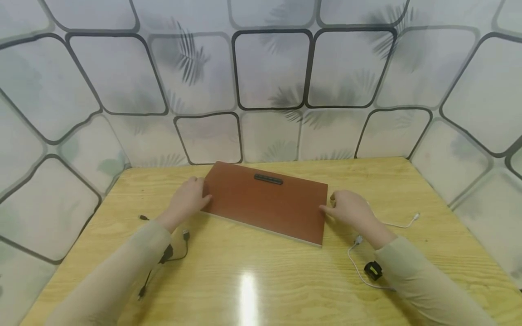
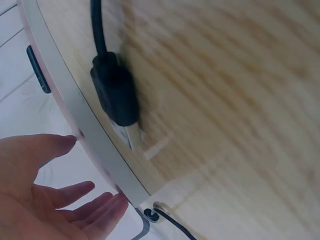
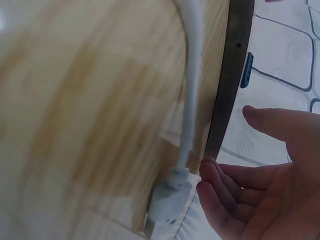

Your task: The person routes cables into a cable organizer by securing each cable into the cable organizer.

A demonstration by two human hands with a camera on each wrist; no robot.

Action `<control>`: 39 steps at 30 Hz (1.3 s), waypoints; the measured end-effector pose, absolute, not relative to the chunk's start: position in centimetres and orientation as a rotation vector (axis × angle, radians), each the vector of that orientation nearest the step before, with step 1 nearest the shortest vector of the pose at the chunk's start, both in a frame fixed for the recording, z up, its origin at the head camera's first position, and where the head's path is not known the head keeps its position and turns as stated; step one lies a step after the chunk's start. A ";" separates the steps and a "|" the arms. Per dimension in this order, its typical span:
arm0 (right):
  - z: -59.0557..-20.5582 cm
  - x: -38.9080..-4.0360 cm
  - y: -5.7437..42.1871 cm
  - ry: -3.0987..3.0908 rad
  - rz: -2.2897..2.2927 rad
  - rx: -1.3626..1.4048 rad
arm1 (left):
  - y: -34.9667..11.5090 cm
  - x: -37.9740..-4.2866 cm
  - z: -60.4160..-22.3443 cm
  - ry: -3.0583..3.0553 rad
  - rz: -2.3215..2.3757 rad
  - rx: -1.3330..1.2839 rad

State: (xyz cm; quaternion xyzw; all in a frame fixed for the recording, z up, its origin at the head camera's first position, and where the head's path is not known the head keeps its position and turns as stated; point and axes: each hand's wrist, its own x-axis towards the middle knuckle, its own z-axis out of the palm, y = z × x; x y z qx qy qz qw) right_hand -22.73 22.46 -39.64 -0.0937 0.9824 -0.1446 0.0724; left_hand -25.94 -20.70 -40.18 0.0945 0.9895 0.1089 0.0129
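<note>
A flat reddish-brown rectangular panel (image 1: 265, 203) with a pale edge lies askew over the wooden table, a black strip (image 1: 268, 179) near its far side. At its left end my left hand (image 1: 187, 197) holds it, thumb over the top and fingers along the edge. My right hand (image 1: 350, 208) grips the opposite end, its thumb overlapping the top and the other fingers curled beside the edge. The left wrist view shows a black cable plug (image 2: 117, 90) close to the panel's grey side. In the right wrist view, a white cable (image 3: 190, 90) runs near the fingers.
Black cables (image 1: 185, 246) lie around my left forearm. On the right are a white cable (image 1: 356, 267), another white plug end (image 1: 416, 216) and a small black object with a yellow-green patch (image 1: 373, 270). Patterned curtain walls (image 1: 271, 68) surround the table (image 1: 220, 290).
</note>
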 end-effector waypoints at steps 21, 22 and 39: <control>-39.3 -23.1 21.6 2.843 -0.468 -0.276 | -21.5 -27.5 -39.7 2.987 0.296 0.281; -39.3 -23.1 21.6 2.842 -0.477 -0.271 | -21.5 -27.6 -39.7 2.984 0.306 0.283; -39.5 -23.0 22.4 2.773 -0.778 -0.206 | -22.0 -27.6 -39.5 2.902 0.479 0.201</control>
